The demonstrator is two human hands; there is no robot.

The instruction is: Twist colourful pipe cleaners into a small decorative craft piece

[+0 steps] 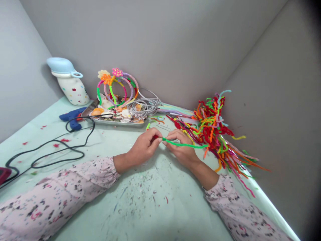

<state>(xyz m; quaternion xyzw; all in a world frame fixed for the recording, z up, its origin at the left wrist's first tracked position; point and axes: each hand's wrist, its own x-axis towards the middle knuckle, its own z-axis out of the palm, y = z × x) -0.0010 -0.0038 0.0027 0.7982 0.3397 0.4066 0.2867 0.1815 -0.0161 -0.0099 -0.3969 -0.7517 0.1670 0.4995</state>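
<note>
Okay, I've got my left hand (142,147) and right hand (181,149) clenched, fingers pinching a green pipe cleaner (185,145), with a tangled multicoloured pipe cleaner pile (209,129) just beyond.

Long pale pink sleeves (55,197), dark speckled print, red flecks.
</note>
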